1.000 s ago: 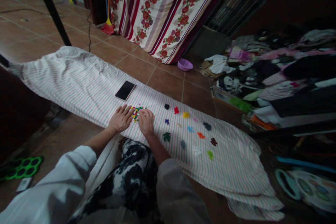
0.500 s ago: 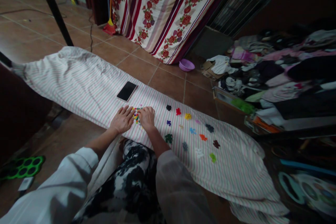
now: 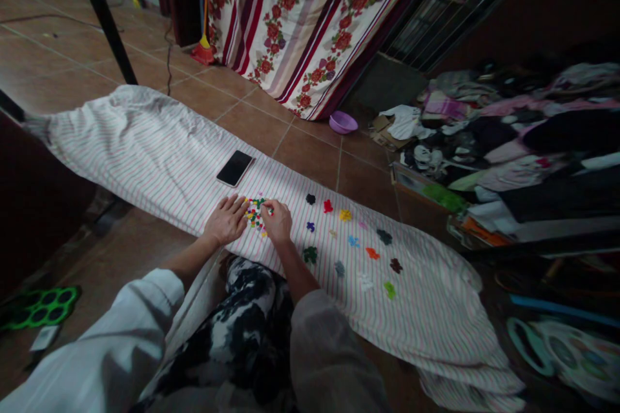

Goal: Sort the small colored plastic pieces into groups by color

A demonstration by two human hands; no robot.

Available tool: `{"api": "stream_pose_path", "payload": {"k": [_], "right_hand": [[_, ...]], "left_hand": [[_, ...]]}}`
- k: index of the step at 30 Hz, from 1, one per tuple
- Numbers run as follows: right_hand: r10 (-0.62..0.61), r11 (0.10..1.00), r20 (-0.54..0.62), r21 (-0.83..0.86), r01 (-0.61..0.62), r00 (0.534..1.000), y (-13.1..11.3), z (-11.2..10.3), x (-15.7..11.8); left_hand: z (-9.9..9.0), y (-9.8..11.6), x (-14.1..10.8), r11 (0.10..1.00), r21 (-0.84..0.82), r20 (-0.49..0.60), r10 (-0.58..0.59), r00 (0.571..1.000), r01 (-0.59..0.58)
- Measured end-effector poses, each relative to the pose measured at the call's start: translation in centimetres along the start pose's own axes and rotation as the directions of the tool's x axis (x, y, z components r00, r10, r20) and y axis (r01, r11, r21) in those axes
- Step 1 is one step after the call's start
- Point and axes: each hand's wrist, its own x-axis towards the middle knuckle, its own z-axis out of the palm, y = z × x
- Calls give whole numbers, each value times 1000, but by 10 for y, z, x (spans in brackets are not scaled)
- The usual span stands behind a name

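Note:
My left hand (image 3: 226, 221) lies flat on the striped cloth (image 3: 159, 161), fingers stretched out, at the left edge of a mixed heap of tiny coloured pieces (image 3: 254, 216). On the heap's right side is my right hand (image 3: 278, 222), its thumb and fingers pinched together low over the pieces. Whatever sits between those fingertips is too small to make out. Further right, small piles sorted by colour are spread over the cloth, among them a black pile (image 3: 310, 199), a red pile (image 3: 328, 206), a yellow pile (image 3: 345, 215), a dark green pile (image 3: 310, 254) and a lime green pile (image 3: 390, 290).
A phone (image 3: 235, 168) lies on the cloth beyond my left hand. Past the cloth's far edge, a purple basin (image 3: 343, 122) stands on the tiled floor near a floral curtain (image 3: 290, 19). Heaped clothes (image 3: 513, 135) fill the right side.
My right hand has drawn slightly right, uncovering more of the mixed heap, and its fingers are pinched. My left hand has stayed in place.

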Motion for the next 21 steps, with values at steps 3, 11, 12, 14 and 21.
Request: {"api": "stream_pose_path", "payload": {"k": [3, 11, 12, 14, 21], "right_hand": [[56, 996, -28, 65, -54, 998, 9, -1, -22], [55, 981, -108, 190, -33, 993, 21, -3, -89], [49, 979, -110, 205, -26, 993, 22, -3, -92], [60, 973, -113, 227, -33, 992, 24, -2, -96], [115, 959, -82, 269, -89, 990, 27, -5, -91]], "left_hand": [[1, 0, -1, 1000, -4, 5, -2, 1000, 2], [2, -4, -2, 1000, -14, 37, 13, 999, -12], [3, -5, -2, 1000, -15, 47, 24, 999, -23], [5, -9, -4, 999, -16, 67, 51, 996, -50], [17, -6, -18, 996, 62, 85, 59, 995, -65]]}}
